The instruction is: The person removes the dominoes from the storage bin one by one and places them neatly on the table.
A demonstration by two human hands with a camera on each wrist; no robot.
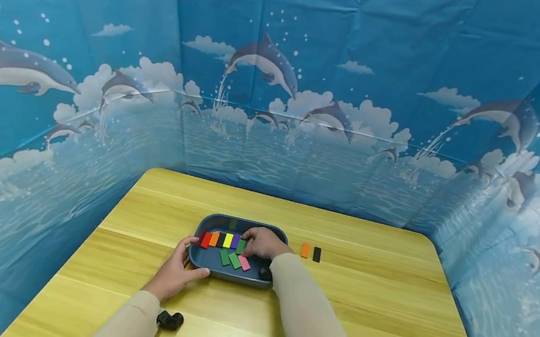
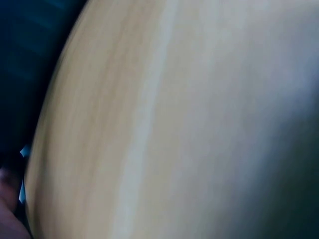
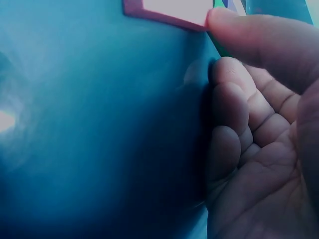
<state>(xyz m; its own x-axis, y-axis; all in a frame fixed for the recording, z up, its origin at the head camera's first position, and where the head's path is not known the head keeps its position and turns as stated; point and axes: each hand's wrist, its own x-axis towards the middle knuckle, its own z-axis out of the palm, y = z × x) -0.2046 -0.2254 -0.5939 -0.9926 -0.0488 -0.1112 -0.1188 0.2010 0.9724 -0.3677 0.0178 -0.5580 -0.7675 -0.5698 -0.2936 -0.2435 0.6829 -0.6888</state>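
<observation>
A dark blue tray (image 1: 214,272) sits on the table, with my left hand (image 1: 173,277) holding its left end, fingers at the side and thumb along the near rim. Inside, a row runs from a red block (image 1: 206,240) through orange, black, yellow and purple to a green block (image 1: 240,246). My right hand (image 1: 264,244) reaches in from the right and pinches that green block between thumb and index finger. Its other fingers (image 3: 232,107) are curled. Below the row lie two slanted green blocks (image 1: 234,260) and a pink block (image 1: 244,263), close to the right thumb.
Right of the tray, an orange block (image 1: 305,250) and a black block (image 1: 317,254) stand apart on the yellow wooden table (image 1: 370,303). A dark device (image 1: 170,321) is at the left wrist. A dolphin-print curtain (image 1: 272,151) encloses the table's far side.
</observation>
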